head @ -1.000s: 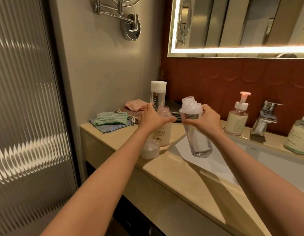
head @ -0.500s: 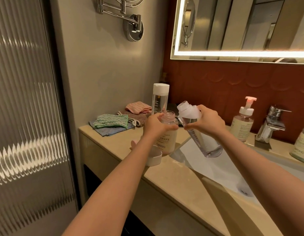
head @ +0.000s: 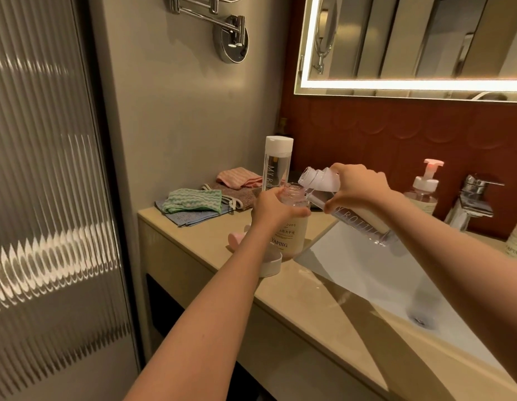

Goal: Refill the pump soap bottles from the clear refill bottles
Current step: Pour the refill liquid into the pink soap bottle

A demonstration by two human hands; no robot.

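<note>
A tall ribbed glass door (head: 49, 198) fills the left of the room, and a lit mirror (head: 410, 39) hangs above a red-brown tiled wall (head: 381, 134). Below runs a beige countertop (head: 309, 308) with a white sink basin (head: 367, 270) set into it and a chrome faucet (head: 471, 198) at the back.

The person reaches in with both bare arms. The left hand (head: 273, 208) grips the shoulder of the soap bottle (head: 292, 233), fingers curled round it; the bottle stands upright on the counter at the basin's left edge, its pump off and its neck open. The right hand (head: 358, 186) grasps a clear refill bottle (head: 355, 224) near its top, fingers wrapped round it. The bottle is tilted steeply over the basin's corner, base up and to the right, with its uncapped mouth just above and beside the soap bottle's open neck. Whether liquid is flowing, I cannot tell.

Behind the soap bottle stands a second refill bottle (head: 277, 160), upright with a white cap. Further right, by the faucet, is a pump bottle (head: 422, 189) with a pink head, and another labelled bottle (head: 516, 241) is cut off by the frame's edge.

In the counter's far left corner lie folded cloths: a green striped one (head: 193, 199) on top of a blue one, and a pink one (head: 237, 176) behind. A loose white cap (head: 270, 264) sits on the counter in front of the soap bottle, partly hidden by the left forearm, and a small pink piece (head: 235, 237) lies just to its left.
</note>
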